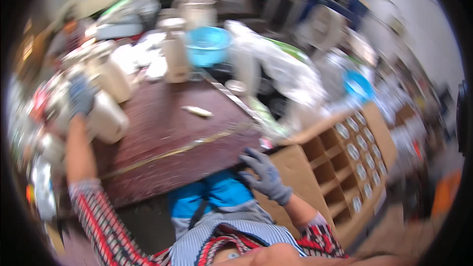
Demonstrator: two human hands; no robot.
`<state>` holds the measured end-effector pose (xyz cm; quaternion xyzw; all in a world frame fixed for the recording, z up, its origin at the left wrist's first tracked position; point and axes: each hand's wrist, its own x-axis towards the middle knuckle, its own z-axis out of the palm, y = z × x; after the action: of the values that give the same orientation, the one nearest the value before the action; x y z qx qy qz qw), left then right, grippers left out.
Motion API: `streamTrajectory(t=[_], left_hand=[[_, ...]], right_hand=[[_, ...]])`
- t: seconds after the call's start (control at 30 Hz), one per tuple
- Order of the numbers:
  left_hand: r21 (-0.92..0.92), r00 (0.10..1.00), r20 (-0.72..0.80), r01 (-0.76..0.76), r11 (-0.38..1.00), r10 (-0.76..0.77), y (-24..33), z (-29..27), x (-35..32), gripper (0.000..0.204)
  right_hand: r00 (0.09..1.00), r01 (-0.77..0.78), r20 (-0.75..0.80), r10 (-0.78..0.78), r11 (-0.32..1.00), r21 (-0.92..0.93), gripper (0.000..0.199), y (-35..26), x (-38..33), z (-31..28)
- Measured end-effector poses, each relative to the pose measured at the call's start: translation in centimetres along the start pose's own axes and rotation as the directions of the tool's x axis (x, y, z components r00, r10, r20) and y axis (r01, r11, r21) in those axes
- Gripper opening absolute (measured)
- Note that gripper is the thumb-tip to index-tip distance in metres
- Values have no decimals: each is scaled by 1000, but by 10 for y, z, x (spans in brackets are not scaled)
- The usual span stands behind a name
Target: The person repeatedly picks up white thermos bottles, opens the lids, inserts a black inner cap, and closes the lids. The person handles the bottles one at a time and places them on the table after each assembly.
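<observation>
My left hand (82, 96), in a grey glove, reaches out among cream-coloured jugs on the left side of the table. A white jug (109, 118) lies tilted right beside it. The fingers are blurred, so whether they grip a jug cannot be told. My right hand (266, 175), gloved too, holds nothing, and its fingers are spread. It hovers by the table's front right corner, next to the flap of a cardboard box (291, 167). A small whitish, narrow object (198, 111) lies on the dark red tabletop (162, 133).
Cardboard dividers split the box into cells; several hold items with round pale tops (361, 171). Toward the back stand a tall cream jug (176, 51) and a light-blue basin (208, 44). Clear plastic bags (290, 76) heap up right of the table. Another person (69, 34) is blurred at far left.
</observation>
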<state>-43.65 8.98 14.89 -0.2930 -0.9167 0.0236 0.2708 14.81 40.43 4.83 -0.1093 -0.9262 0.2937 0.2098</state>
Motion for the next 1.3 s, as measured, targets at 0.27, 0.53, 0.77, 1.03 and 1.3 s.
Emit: streamTrajectory(t=[0.27,0.53,0.77,1.03,1.3], left_hand=[[-609,985,126,168,775,-115,-19,-29,-166,44],[-782,806,527,584,219,-268,63,-34,-328,54],[-681,687,713,726,-93,139,155,-22,-368,64],[-672,980,-67,-183,718,187,274,-122,-268,73],[-799,656,-578,-332,-502,485,506,-269,-236,135]], right_hand=[[878,-294,-477,51,842,-452,45,57,-106,-143],[361,-906,-578,732,130,-402,52,102,-329,-280],[347,-937,-456,819,278,-214,74,135,-393,-231],[632,-775,-449,631,519,-362,59,-22,-259,-382],[996,-15,77,53,900,-436,76,-137,-48,-352]])
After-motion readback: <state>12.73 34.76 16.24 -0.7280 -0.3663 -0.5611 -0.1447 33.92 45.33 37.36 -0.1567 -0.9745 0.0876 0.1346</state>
